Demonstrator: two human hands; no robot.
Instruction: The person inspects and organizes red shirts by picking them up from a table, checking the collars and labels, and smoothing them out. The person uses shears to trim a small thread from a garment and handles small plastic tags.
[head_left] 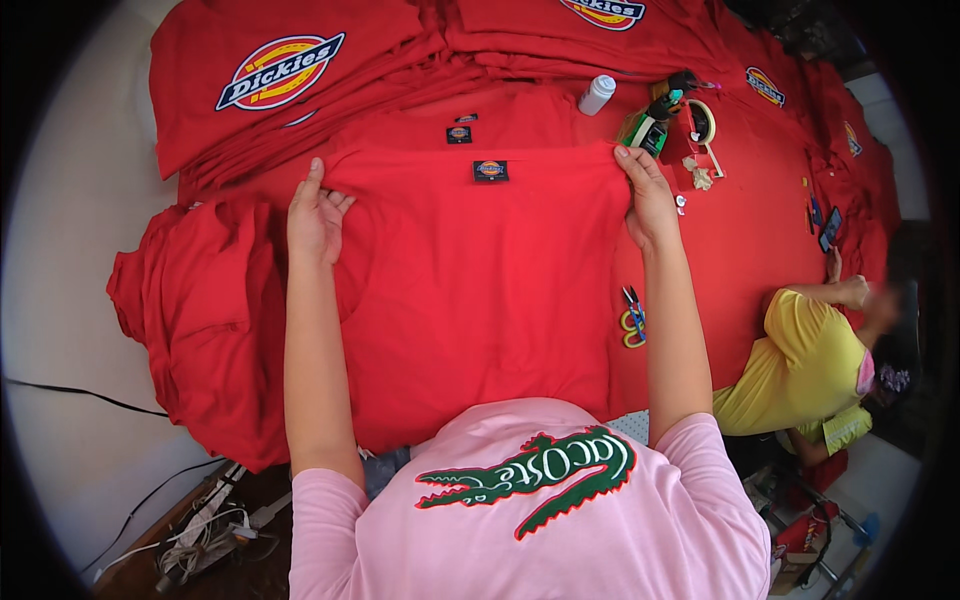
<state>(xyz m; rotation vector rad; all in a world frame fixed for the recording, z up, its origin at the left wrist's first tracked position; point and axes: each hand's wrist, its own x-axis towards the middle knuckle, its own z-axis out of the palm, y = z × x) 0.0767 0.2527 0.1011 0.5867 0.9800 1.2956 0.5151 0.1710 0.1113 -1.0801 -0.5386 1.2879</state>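
My pink shirt (530,520) fills the near edge. Ahead, a red T-shirt (470,290) lies flat on the counter (60,250). My left hand (315,215) pinches its left shoulder, fingers closed on the cloth; my right hand (648,195) grips its right shoulder likewise. Small scissors (632,318) lie just beside my right forearm. Farther off are a white bottle (597,94), a tape roll (703,120) and stacked red shirts (290,80).

**Covered, cropped and too small to tell**

The table lies unseen beneath red cloth. The folded shirt stack (300,90) runs off the top edge. The co-worker (810,370) has a blurred face. Small tools (822,225) at far right are too tiny to identify
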